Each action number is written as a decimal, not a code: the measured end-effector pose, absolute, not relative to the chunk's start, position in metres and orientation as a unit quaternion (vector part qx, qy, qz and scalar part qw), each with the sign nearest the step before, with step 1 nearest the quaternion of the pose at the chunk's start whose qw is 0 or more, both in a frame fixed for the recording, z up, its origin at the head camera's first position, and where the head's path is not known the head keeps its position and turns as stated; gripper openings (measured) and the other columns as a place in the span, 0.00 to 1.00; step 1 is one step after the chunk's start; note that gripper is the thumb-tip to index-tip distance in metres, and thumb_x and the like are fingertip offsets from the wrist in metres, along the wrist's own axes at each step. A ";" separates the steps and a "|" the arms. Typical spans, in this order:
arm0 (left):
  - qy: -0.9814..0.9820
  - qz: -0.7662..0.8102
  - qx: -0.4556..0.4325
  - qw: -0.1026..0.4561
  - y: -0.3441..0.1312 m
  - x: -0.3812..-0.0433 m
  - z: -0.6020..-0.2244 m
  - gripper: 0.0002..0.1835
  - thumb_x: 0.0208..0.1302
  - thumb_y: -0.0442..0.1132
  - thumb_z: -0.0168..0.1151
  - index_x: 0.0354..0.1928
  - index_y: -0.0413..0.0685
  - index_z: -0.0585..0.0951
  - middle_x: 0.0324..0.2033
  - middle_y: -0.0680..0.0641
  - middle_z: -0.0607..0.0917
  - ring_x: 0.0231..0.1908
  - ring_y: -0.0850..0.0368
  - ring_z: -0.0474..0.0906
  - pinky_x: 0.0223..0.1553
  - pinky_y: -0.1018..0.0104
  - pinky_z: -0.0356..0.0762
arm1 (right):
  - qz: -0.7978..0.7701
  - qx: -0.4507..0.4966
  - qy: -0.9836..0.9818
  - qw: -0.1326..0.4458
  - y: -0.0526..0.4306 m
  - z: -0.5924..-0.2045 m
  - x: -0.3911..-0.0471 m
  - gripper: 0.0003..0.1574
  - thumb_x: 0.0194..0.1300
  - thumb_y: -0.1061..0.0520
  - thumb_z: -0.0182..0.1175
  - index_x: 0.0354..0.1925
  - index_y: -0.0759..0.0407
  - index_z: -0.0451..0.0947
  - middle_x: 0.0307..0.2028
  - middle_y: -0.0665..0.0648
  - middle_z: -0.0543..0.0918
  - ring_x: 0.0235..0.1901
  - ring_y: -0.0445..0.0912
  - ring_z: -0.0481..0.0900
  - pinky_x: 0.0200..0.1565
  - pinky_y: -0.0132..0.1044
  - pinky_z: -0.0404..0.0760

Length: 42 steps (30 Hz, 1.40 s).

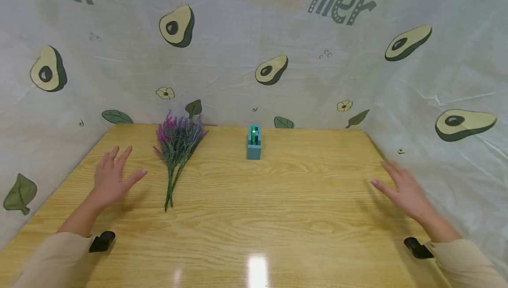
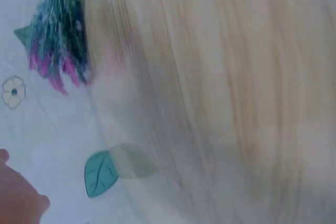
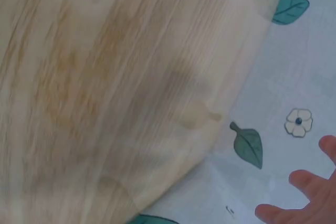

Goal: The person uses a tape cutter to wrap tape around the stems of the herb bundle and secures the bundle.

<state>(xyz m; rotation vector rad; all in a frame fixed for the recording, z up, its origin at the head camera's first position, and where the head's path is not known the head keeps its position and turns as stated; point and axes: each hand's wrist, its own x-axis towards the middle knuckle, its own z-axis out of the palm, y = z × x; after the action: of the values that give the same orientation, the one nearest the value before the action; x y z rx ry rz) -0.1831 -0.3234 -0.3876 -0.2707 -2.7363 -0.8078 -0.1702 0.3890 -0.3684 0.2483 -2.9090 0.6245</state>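
Observation:
In the head view my left hand [image 1: 112, 181] hovers over the left side of the wooden table, fingers spread, holding nothing. Just right of it lies a bunch of artificial lavender [image 1: 178, 140], purple and pink heads toward the back, green stems toward me. My right hand [image 1: 405, 191] is over the table's right edge, fingers extended, with nothing in it. At the back middle stands a small blue block-shaped holder [image 1: 254, 152] with a bright green piece in its top. The left wrist view shows the lavender [image 2: 60, 35] and part of the left hand [image 2: 20, 198]; the right wrist view catches fingertips [image 3: 304, 182].
A pale cloth [image 1: 230, 36] printed with avocados, leaves and flowers hangs behind the wooden table [image 1: 301, 217] and along both its sides. Dark wrist cameras [image 1: 102, 241] sit at both sleeve cuffs. Light glares off the table's near part.

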 end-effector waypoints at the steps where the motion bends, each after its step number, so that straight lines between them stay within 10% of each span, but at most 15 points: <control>1: -0.941 -0.290 -0.098 0.143 -0.320 -0.184 -0.388 0.44 0.65 0.50 0.56 0.73 0.41 0.45 0.68 0.29 0.37 0.64 0.27 0.26 0.54 0.26 0.21 | 0.224 0.088 -0.967 0.077 0.387 -0.370 -0.170 0.46 0.69 0.45 0.52 0.72 0.63 0.42 0.69 0.74 0.38 0.63 0.75 0.35 0.53 0.75 0.41; 30: -0.879 -0.455 -0.104 0.100 -0.244 -0.210 -0.379 0.45 0.61 0.49 0.63 0.73 0.51 0.48 0.68 0.34 0.46 0.60 0.25 0.53 0.50 0.28 0.59 | 0.333 0.093 -0.937 0.056 0.352 -0.378 -0.178 0.44 0.69 0.47 0.53 0.71 0.63 0.47 0.67 0.75 0.50 0.62 0.73 0.47 0.53 0.72 0.51; 42: -0.846 -0.514 -0.119 0.072 -0.222 -0.225 -0.383 0.44 0.62 0.45 0.63 0.72 0.46 0.49 0.69 0.36 0.48 0.67 0.38 0.45 0.61 0.41 0.56 | 0.342 0.109 -0.931 0.056 0.334 -0.381 -0.187 0.43 0.67 0.47 0.56 0.70 0.64 0.50 0.66 0.74 0.53 0.63 0.70 0.50 0.55 0.67 0.56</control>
<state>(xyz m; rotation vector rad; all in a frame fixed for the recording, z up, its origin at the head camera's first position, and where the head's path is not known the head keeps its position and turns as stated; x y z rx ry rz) -0.2247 -0.2221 -0.3826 -0.3562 -2.5427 -1.5450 -0.1874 0.3343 -0.3807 0.3320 -2.8265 1.0389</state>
